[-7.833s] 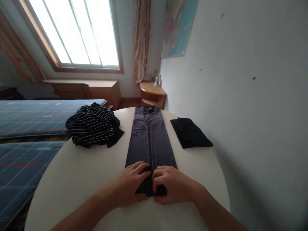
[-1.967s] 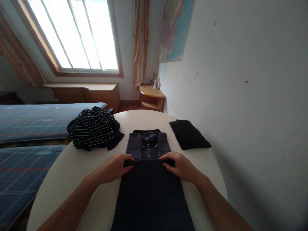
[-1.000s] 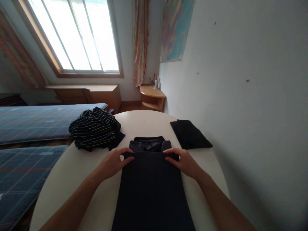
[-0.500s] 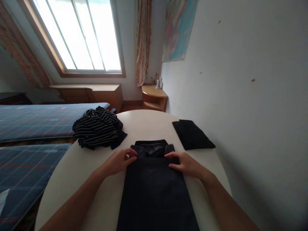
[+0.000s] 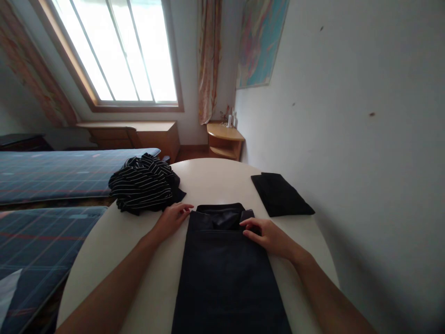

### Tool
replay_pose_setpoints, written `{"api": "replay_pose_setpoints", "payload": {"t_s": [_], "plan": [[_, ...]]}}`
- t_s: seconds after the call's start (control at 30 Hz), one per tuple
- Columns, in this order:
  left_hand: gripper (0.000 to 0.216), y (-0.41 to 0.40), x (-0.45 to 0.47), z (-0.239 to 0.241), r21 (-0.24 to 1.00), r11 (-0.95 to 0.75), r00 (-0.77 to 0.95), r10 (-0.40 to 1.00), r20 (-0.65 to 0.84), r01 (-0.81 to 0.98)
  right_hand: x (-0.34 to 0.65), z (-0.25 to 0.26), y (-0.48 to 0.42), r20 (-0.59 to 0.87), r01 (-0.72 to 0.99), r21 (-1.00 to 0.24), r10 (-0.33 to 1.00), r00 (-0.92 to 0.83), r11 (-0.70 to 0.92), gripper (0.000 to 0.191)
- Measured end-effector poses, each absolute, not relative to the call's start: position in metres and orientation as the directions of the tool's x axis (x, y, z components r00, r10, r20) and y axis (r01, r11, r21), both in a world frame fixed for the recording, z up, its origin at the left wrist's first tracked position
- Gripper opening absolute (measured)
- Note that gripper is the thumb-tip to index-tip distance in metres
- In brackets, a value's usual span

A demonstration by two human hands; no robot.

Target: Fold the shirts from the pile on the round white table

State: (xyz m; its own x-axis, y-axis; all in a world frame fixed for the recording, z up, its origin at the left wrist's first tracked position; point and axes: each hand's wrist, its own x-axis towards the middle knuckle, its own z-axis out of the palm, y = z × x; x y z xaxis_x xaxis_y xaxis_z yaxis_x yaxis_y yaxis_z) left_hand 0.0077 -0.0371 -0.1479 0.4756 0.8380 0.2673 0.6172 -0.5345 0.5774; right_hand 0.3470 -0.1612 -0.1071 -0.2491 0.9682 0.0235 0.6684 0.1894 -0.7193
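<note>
A dark navy folded garment [image 5: 227,278], which looks like a collared shirt, lies lengthwise on the round white table [image 5: 212,174]. Its far end shows a collar-like opening with a shiny dark inside and a flap at each side. My left hand [image 5: 173,220] is at the far left corner of the garment, fingers stretched out and holding nothing that I can see. Over the right flap rests my right hand [image 5: 266,235], its thumb and forefinger apart at the folded edge.
A crumpled heap of black-and-white striped clothing [image 5: 146,183] sits at the table's left edge. A folded black garment [image 5: 282,195] lies at the right, near the white wall [image 5: 365,176]. Plaid mattresses [image 5: 69,176] stand left of the table, and a corner shelf [image 5: 225,132] is beyond it.
My left hand has come off the fold and moved up and left to the garment's outer corner, its fingers straighter. My right hand has stayed nearly in place. The view has shifted slightly.
</note>
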Motion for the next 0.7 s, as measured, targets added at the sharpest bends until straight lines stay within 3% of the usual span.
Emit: {"api": "replay_pose_setpoints", "payload": {"t_s": [0.23, 0.53, 0.7], "plan": [[0.026, -0.039, 0.016, -0.145, 0.556, -0.561, 0.497, 0.821, 0.280, 0.614, 0.346, -0.106, -0.161, 0.025, 0.672, -0.715, 0.968, -0.248, 0.191, 0.033], [0.031, -0.043, 0.020, -0.141, 0.425, -0.541, 0.441, 0.840, 0.316, 0.726, 0.345, -0.110, -0.160, 0.027, 0.678, -0.707, 0.966, -0.258, 0.201, 0.032], [0.032, -0.044, 0.022, -0.142, 0.507, -0.421, 0.322, 0.906, 0.275, 0.752, 0.344, -0.111, -0.159, 0.033, 0.670, -0.713, 0.965, -0.261, 0.205, 0.032]]}}
